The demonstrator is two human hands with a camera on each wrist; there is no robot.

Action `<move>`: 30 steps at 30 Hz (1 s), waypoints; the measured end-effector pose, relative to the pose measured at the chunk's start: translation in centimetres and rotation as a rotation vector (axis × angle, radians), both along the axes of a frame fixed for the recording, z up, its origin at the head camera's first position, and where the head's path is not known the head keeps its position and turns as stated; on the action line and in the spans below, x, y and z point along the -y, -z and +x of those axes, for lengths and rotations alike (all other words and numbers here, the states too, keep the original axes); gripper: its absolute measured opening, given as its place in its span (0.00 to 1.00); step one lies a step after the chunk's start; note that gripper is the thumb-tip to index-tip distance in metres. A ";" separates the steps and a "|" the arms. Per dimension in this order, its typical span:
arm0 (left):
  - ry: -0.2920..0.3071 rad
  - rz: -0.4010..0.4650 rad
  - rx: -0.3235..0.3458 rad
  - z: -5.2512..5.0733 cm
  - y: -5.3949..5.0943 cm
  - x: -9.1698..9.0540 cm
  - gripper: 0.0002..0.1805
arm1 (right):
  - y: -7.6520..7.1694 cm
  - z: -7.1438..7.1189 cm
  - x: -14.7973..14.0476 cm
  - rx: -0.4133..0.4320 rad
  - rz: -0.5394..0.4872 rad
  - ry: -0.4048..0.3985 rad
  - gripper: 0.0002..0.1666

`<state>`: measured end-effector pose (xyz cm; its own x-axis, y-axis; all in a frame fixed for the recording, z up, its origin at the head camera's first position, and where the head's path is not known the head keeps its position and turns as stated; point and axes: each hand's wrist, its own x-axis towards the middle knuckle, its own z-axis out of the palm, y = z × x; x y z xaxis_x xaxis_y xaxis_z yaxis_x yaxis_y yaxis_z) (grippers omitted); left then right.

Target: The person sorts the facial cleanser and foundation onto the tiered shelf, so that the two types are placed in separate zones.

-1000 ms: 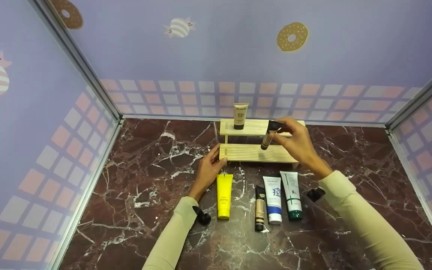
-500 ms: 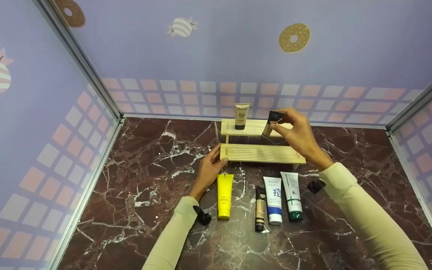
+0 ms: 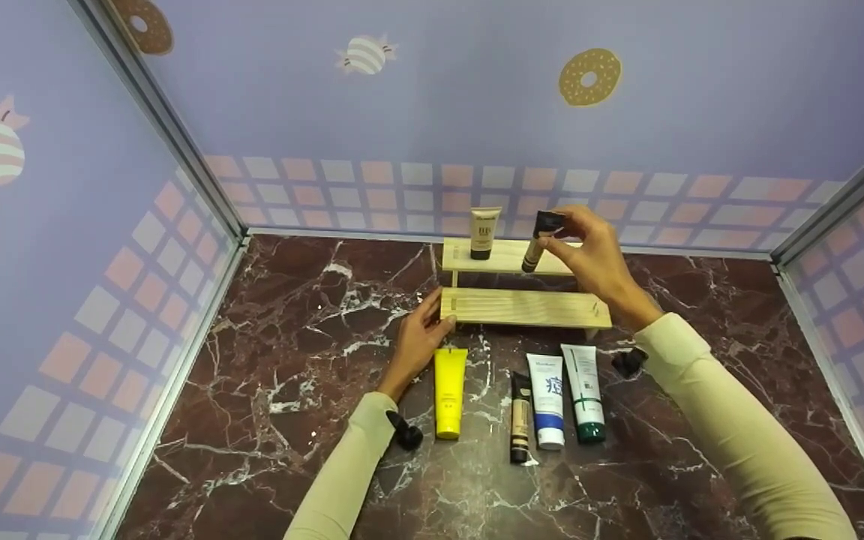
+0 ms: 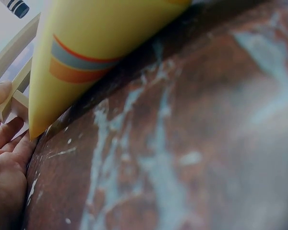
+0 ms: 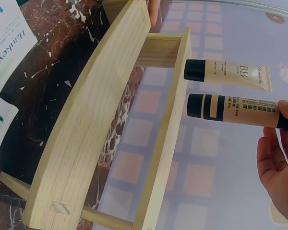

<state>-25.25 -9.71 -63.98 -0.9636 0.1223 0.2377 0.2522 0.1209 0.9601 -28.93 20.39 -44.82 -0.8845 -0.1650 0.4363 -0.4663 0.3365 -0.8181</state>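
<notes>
Pinching black-ended tube point(image 5: 245, 110) in right hand point(image 3: 593, 251), seemingly just above upper shelf point(image 3: 508, 257) of wooden stand point(image 3: 526, 306). Gripping stand's left end with left hand point(image 3: 417, 343).

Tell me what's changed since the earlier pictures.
The right hand has moved the gripped tube up the head view, from the lower board to the upper board. Nothing was let go. Unmoved: the left hand, BB tube, yellow tube, slim tube, blue-banded tube and green-capped tube.
</notes>
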 end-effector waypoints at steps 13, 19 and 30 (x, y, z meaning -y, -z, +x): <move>0.007 0.023 0.000 0.0 0.1 0.0 0.38 | 0.5 -1.3 1.0 -0.027 0.033 -0.011 0.23; 0.011 0.014 0.019 0.0 0.1 0.0 0.38 | -0.3 -1.0 1.9 0.001 0.051 0.015 0.23; 0.014 0.051 0.012 0.1 0.0 0.0 0.38 | 0.4 -2.7 1.4 0.054 0.027 0.006 0.22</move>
<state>-25.12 -9.72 -63.95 -0.9648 0.1233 0.2324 0.2418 0.0679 0.9679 -31.61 19.03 -45.25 -0.9076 -0.1704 0.3836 -0.4197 0.3613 -0.8327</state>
